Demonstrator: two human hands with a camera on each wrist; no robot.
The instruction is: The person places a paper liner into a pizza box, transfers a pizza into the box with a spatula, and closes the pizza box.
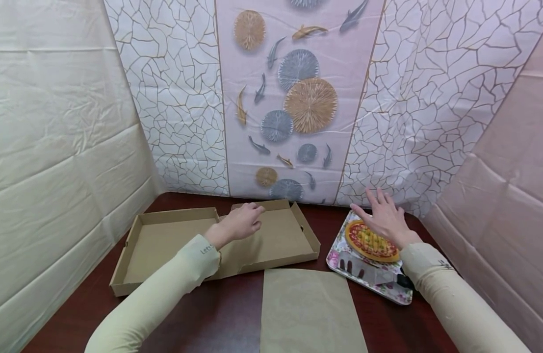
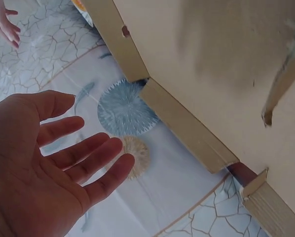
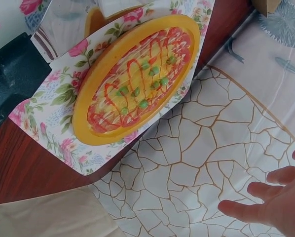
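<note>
An opened cardboard pizza box (image 1: 271, 235) lies flat at the left and middle of the table. My left hand (image 1: 240, 223) hovers above its middle; in the left wrist view the fingers (image 2: 95, 153) are loosely bent around nothing. On the right, a floral tray (image 1: 337, 245) carries an oval toy-like pizza (image 1: 370, 240) with yellow and red topping. A pizza server (image 1: 377, 276) with a metal blade and black handle lies in front of the pizza on that tray. Above the pizza, my right hand (image 1: 386, 220) is spread, holding nothing.
A sheet of brown paper (image 1: 308, 309) lies on the dark red table (image 1: 218, 314) in front of the box. Patterned cloth (image 1: 289, 98) hangs behind the table, and plain cloth walls (image 1: 68, 162) close in both sides.
</note>
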